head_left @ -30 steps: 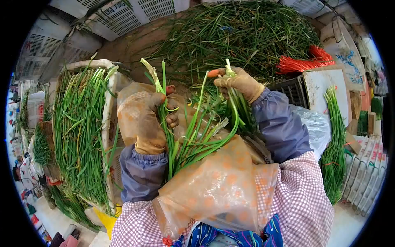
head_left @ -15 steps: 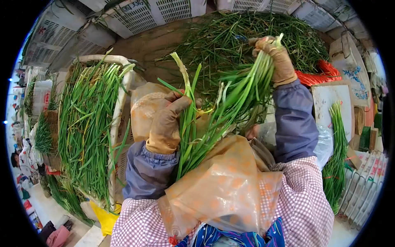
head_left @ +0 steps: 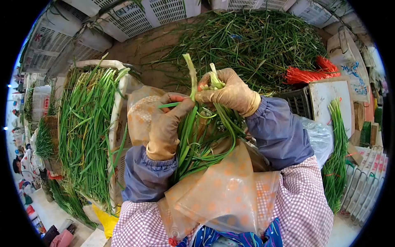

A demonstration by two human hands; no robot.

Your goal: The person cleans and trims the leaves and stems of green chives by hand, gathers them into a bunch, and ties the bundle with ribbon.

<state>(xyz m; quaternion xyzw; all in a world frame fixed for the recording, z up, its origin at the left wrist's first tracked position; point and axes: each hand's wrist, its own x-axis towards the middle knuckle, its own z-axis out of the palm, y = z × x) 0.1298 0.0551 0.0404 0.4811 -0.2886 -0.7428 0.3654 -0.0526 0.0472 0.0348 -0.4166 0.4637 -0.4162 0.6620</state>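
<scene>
brown-gloved left hand (head_left: 168,127) pinches long, smooth green stalks (head_left: 187,127); tan-gloved right hand (head_left: 231,92), curled inward, clasps a pale-ended green bunch (head_left: 226,118) (limp, ribbon-like lower down)

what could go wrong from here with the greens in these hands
The thick stem in the left hand could snap if tugged hard. The bunch in the right hand might shed stalks if its grip loosens. Leaves lie crossed above the apron, so they may tangle.
</scene>
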